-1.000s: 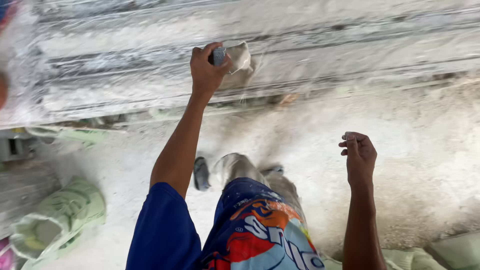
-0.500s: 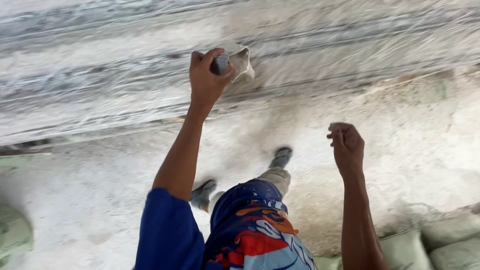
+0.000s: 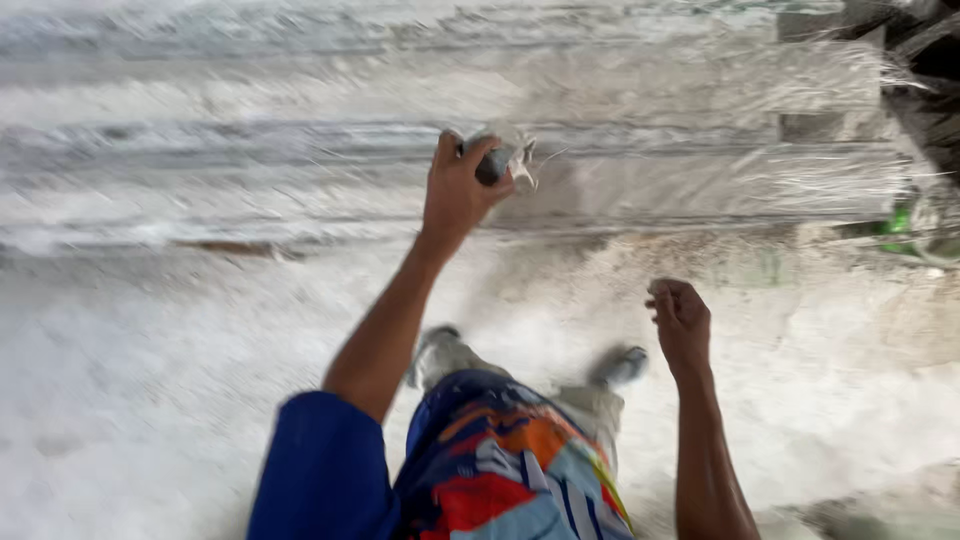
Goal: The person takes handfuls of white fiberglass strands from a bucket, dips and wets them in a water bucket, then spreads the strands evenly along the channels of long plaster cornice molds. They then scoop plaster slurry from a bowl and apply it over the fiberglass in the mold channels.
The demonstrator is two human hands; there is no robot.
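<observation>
My left hand [image 3: 458, 190] is raised in front of me and grips a small grey roll with a loose tail of clear plastic film [image 3: 508, 160]. It is held against a long stack of pale slabs [image 3: 250, 160] covered in clear film. My right hand [image 3: 682, 322] hangs lower at the right with curled fingers and nothing visible in it. Below are my blue sleeve, patterned shorts and two grey shoes on a white dusty floor [image 3: 150, 380].
The wrapped stack ends at the right near dark objects [image 3: 920, 60] and something green [image 3: 900, 220]. A pale greenish sack [image 3: 870, 515] lies at the bottom right. The picture is blurred by motion.
The view has shifted right along the wrapped stack. My left hand still holds the roll against it, and the stack's right end has come into sight. The greenish sacks at the left are gone from view.
</observation>
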